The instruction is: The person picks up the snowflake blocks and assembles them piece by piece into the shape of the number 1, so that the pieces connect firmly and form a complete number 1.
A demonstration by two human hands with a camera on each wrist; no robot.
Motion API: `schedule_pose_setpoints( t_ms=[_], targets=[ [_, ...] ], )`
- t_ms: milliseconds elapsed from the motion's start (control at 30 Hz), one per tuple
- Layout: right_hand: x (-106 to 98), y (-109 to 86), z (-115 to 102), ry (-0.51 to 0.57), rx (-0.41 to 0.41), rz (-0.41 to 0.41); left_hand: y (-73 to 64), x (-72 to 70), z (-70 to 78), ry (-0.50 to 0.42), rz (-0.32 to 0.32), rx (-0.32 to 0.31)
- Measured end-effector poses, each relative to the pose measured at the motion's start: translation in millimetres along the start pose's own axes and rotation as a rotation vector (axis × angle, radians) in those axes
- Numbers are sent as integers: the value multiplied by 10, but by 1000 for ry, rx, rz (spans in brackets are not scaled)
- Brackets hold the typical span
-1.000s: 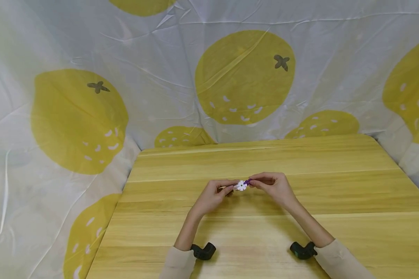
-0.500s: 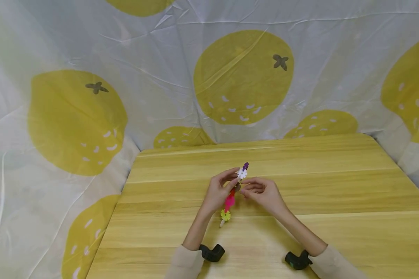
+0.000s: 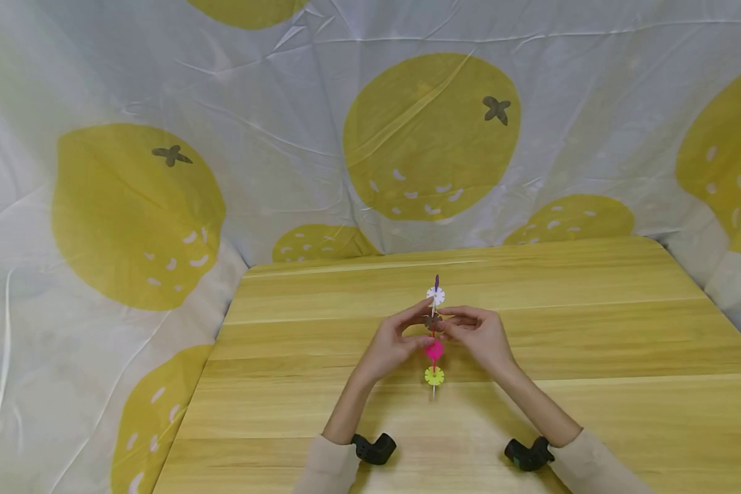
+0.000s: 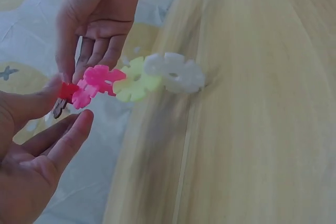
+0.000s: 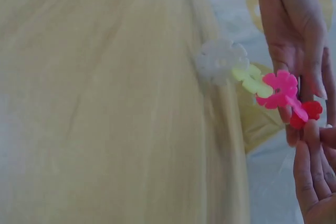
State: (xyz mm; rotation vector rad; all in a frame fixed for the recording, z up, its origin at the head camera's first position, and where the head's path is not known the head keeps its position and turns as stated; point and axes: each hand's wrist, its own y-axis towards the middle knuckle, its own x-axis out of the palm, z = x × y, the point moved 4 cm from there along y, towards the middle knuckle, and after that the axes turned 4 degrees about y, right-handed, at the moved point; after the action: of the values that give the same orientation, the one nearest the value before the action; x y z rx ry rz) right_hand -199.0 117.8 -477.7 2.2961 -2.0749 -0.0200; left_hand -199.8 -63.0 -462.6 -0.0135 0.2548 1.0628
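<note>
A chain of interlocking plastic snowflake discs stands lengthwise between both hands in the head view. From its far end come a purple disc, a white disc, a brown disc, a pink disc and a yellow disc. In the wrist views a red disc joins the pink, and a white disc ends the near side. My left hand holds the chain, thumb by the pink disc, fingers by the brown. My right hand pinches it around the brown disc. Fingers partly hide the middle.
The hands are above a wooden table. A white cloth with yellow lemons hangs behind and beside it. Black wrist cameras sit by both sleeves.
The chain has turned from crosswise, largely hidden, to pointing away from me. Since half a second ago it has straightened, and my right fingers have closed in on its brown part.
</note>
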Motion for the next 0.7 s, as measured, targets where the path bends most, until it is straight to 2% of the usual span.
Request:
schedule_pose_setpoints(
  t_ms=[100, 367, 700],
  targets=[
    [-26, 20, -38, -10, -8, 8, 12, 25, 0, 16, -11, 12],
    [-49, 137, -59, -43, 6, -15, 92, 14, -31, 129, 71, -21],
    [-86, 342, -18, -216, 3, -49, 275, -77, -130, 290, 110, -49]
  ],
)
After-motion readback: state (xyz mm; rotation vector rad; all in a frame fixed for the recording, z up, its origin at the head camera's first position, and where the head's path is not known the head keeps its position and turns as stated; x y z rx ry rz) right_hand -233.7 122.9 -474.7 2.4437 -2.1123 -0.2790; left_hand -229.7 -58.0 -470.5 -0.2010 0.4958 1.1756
